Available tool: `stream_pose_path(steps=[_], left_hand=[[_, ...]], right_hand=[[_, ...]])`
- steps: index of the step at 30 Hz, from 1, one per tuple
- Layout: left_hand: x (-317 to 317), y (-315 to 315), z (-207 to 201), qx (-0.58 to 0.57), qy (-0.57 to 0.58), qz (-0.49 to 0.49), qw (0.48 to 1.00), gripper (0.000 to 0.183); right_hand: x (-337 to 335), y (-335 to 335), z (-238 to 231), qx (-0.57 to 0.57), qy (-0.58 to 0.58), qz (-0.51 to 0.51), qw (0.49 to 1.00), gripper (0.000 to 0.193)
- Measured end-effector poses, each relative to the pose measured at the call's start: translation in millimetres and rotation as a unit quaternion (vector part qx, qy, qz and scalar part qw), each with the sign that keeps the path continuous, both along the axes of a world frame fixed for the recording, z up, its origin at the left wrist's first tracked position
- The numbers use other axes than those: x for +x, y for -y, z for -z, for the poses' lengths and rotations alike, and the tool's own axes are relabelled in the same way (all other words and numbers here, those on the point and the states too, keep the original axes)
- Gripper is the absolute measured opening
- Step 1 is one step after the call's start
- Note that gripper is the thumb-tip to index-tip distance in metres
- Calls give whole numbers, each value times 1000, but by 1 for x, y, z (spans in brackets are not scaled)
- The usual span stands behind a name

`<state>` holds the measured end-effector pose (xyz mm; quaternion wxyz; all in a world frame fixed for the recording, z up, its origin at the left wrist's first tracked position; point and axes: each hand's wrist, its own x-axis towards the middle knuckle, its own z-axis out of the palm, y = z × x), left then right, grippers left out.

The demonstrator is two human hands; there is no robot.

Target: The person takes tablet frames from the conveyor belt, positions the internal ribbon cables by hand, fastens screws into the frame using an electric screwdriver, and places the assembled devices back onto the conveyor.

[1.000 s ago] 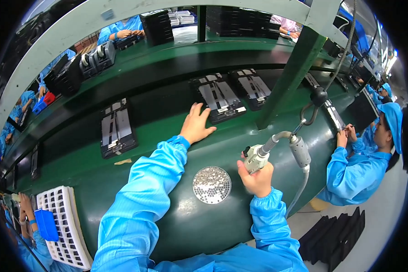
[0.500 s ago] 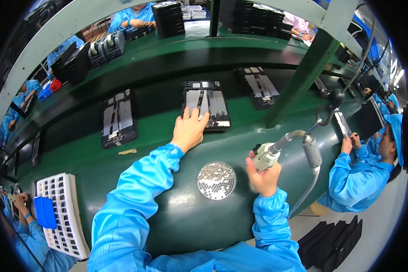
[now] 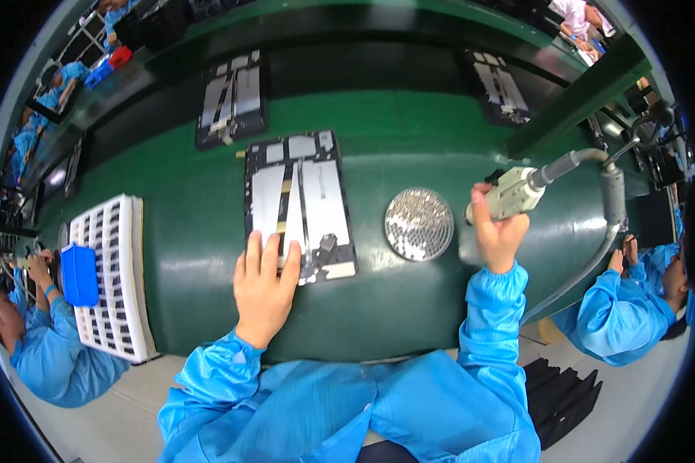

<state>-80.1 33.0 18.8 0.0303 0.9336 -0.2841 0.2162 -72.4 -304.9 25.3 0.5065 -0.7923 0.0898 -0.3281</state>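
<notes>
An opened tablet, dark-framed with pale panels and a strip down its middle, lies on the green bench in front of me. My left hand rests on its lower left part, fingers spread flat on the surface; the thumb is near a small dark square. To the right, my right hand grips a pale power screwdriver with a grey cable end and hose; its tip is hidden. Between the tablet and that hand sits a round plate covered in small shiny pieces, likely screws.
More opened tablets lie farther back on the belt. At left stands a white slotted tray with a blue box. A green post rises at right, near the grey hose. Co-workers sit on both sides.
The tablet under my left hand has come off the belt, nearer to me. My view has tilted down. The right hand still grips the screwdriver, now farther right of the round plate.
</notes>
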Motion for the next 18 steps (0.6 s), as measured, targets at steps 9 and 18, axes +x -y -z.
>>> stream_pose_path(steps=[9,18], left_hand=[[-5,26,-2,-137,-168,60,974,54],[1,39,26,-246,-202,204,926,25]], right_hand=[[-1,-2,15,61,8,-27,998,21],[-4,-4,2,179,13,-42,983,39]])
